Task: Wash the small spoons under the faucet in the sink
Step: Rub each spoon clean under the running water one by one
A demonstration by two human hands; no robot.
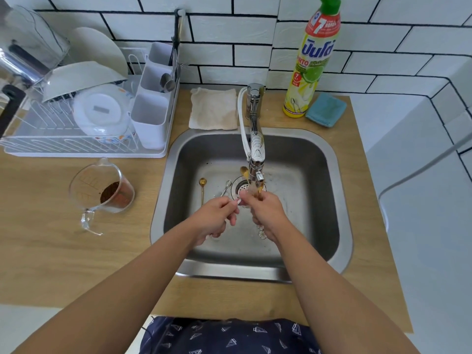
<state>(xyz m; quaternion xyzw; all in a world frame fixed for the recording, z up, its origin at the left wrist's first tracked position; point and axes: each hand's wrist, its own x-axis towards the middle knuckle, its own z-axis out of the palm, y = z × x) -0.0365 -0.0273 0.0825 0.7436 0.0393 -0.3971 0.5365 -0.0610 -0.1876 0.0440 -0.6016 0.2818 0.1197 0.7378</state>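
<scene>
Viewpoint: we have one wide-angle camera, worn on the person's head.
Direction: we look forward and steeply down, almost straight onto the sink (332,190) and the wooden counter (63,264).
Nearness: we sit close; both forearms run in from the bottom edge, and the tiled wall (229,47) fills the top.
Distortion: we see straight edges bowing outward toward the corners.
Shared ground: we have no second view to overlap.

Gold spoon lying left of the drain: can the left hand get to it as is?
Probably yes: the gold spoon lies uncovered on the sink floor just beyond the left hand, but that hand grips a spoon already.
</scene>
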